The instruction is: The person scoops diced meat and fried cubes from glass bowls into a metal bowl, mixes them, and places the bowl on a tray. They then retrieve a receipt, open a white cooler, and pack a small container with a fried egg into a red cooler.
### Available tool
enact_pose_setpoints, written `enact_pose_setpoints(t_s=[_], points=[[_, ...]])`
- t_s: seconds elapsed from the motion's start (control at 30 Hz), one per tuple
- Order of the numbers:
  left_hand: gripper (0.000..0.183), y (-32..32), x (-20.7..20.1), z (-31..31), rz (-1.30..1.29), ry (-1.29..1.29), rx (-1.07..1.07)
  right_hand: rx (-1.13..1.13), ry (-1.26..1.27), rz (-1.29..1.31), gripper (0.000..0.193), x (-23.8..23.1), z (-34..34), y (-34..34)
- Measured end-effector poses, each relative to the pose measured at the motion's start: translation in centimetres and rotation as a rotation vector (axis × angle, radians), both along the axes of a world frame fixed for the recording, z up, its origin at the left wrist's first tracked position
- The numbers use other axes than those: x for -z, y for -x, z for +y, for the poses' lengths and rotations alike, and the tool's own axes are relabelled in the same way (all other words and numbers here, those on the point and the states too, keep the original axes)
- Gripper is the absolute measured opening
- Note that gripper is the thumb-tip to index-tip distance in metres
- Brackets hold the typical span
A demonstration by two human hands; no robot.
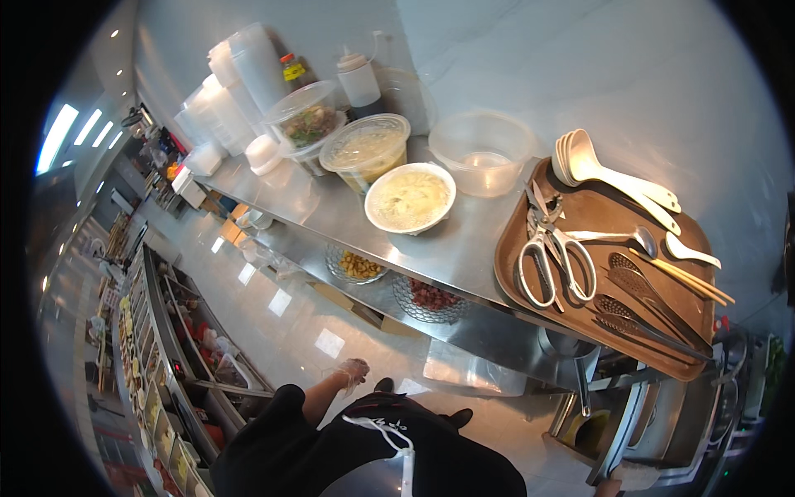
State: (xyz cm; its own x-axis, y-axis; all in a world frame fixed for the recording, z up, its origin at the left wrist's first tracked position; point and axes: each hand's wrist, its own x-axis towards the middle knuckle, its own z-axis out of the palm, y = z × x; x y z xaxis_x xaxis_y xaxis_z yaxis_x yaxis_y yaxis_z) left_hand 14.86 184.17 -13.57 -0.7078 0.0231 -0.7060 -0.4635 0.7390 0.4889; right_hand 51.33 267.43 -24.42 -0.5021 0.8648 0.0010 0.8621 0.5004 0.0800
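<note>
My left hand (354, 373) hangs low over the floor in a clear plastic glove, fingers loosely bent, with nothing visible in it. At the lower right edge my right hand (636, 475) shows only partly, in a clear glove near the metal sink unit; its fingers are not distinct. Neither hand touches the steel shelf (323, 201). On that shelf stand a white bowl (410, 199) of pale yellowish food in liquid, a lidded clear tub (364, 145) of similar food, a tub of greens and brown pieces (308, 120), and a clear round container (482, 153).
A brown tray (517, 240) holds scissors (546, 248), white ladles (613, 174), chopsticks (687, 277) and dark slotted spoons (642, 290). Below sit baskets of yellow pieces (360, 265) and reddish pieces (431, 300). A counter with food pans (157, 398) runs along the left.
</note>
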Motion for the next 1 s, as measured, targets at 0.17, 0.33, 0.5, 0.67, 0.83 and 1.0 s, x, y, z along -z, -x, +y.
enact_pose_setpoints(t_s=[0.17, 0.33, 0.5, 0.67, 0.83, 1.0], points=[[0.018, -1.6, -1.0, -0.8, 0.076, 0.031, 0.075, -0.306, 0.130, -0.302, 0.041, 1.8, 3.3, -1.4], [0.019, -2.8, 2.6, -4.3, 0.236, 0.005, 0.378, -0.405, 0.127, -0.238, 0.039, -4.7, -0.7, 1.7], [0.039, -4.1, 5.0, -6.6, 0.205, -0.242, 0.041, 0.030, -0.149, 0.062, 0.029, -9.6, -13.1, 10.6], [0.018, -5.9, 6.0, -9.8, 0.074, -0.363, -0.419, -0.549, 0.371, 0.299, 0.021, -6.8, -28.9, 17.2], [0.020, -7.1, 7.2, -18.1, 0.190, -0.454, -0.378, -0.610, 0.910, 0.132, 0.030, -6.9, -49.6, 23.1], [0.022, -11.7, 6.7, -27.1, -0.051, -0.532, -0.963, -0.878, 1.048, -0.012, 0.031, -9.3, -63.9, 28.2]])
